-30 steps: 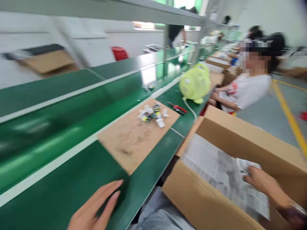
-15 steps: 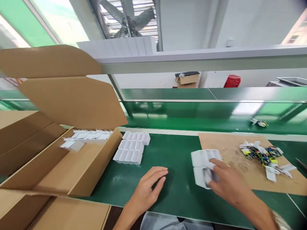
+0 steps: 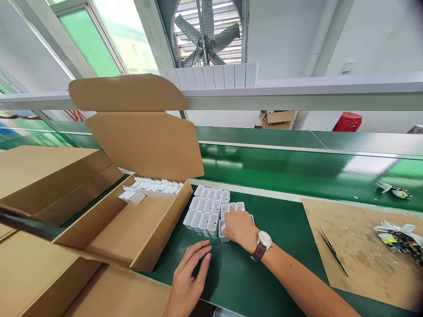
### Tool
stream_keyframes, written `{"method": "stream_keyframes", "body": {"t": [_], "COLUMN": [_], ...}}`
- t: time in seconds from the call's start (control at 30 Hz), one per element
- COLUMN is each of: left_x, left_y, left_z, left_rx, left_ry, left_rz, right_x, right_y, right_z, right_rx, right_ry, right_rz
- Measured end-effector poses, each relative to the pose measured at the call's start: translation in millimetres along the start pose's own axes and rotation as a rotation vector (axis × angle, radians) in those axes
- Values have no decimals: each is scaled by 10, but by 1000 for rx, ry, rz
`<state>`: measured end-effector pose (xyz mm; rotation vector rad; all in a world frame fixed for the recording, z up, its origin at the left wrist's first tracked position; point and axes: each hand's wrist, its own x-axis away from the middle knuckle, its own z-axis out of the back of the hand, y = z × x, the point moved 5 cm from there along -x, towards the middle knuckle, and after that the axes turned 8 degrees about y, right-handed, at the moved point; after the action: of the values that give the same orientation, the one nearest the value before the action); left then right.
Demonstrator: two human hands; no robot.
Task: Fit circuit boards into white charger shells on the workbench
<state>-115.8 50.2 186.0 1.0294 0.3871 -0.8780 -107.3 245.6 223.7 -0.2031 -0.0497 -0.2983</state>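
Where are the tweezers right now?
Head view, right side: the tweezers lie on the brown board, left of the pile of circuit boards.

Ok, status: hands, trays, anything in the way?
Right hand on the white trays, grip hidden. Left hand open, empty. Nearest possible obstruction: box wall, left of trays.
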Motion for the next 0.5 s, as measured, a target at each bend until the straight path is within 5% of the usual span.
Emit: {"method": "stream_keyframes", "body": {"t": [0.3,0.4,0.5], "left_x": [-114,-173,-181], "left_y": [129,255,514], "left_z": [-191,-235,-348], "left_rx": [51,85,168], "left_ry": [0,-11,-73], "left_rz": [-84,-83,-92], "right_x": [110,509,1214], "right_y": [75,438,1107], "right_z": [179,434,604], "right_rx": [-31,-187,-431], "right_ry": [98,306,537], "right_rz": [-13,-7,-119]}}
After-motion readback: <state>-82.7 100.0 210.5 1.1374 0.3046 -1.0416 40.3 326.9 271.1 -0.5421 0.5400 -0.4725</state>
